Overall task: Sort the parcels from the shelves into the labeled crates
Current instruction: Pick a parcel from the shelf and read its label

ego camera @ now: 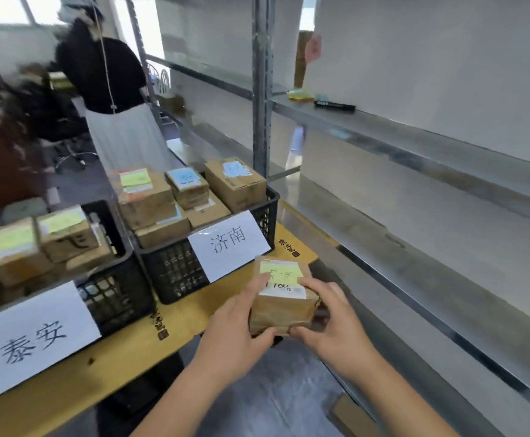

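Observation:
A small brown cardboard parcel (284, 305) with a yellow-green handwritten note on top is held in front of me, just off the wooden table's right end. My left hand (238, 329) grips its left side and my right hand (329, 323) grips its right side. Two black crates stand on the table (106, 367). The left crate (115, 298) carries a white sign reading 泰安 and holds parcels with yellow-green notes. The right crate (175, 272) has a sign reading 济南 and holds several parcels, most with blue notes.
Grey metal shelves (415, 143) run along the right wall, bare except for sticky-note pads (299, 95) and a black marker (334, 106). A person in a black top and white skirt (112, 99) stands behind the crates. A flat cardboard piece (352, 414) lies on the floor.

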A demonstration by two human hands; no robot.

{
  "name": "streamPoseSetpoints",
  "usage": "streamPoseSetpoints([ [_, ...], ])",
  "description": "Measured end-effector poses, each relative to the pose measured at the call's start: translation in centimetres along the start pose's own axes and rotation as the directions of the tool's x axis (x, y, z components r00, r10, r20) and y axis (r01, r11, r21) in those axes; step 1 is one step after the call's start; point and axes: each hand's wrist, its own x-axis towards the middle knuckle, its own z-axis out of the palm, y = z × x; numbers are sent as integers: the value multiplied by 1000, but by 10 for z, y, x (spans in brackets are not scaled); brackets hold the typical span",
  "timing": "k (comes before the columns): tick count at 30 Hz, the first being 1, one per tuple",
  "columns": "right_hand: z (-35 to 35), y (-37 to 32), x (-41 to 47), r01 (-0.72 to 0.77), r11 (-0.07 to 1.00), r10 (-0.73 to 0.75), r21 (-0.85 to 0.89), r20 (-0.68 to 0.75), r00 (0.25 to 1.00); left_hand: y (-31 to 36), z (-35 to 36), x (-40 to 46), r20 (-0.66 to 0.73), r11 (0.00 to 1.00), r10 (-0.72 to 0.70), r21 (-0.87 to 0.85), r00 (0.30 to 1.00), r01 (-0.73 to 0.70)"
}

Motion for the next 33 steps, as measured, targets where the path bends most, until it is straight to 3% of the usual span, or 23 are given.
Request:
streamPoseSetpoints([
  [12,113,-41,52,225,974,-222,2,156,962,-65,-82,-39,-248,975,-150,125,957,185],
  [17,155,-61,85,353,936,-344,2,223,912,-90,-117,-43,-318,954,-208,144,925,264],
  [23,206,-93,130,355,923,-385,148,350,854,-117,-164,-40,-429,927,-260,141,865,349],
  [29,268,-103,192,381,898,-439,220,513,738,-156,-200,-29,-516,877,-373,74,771,474],
  [33,302,-108,223,371,888,-459,271,552,696,-178,-223,-18,-570,861,-364,95,737,499],
])
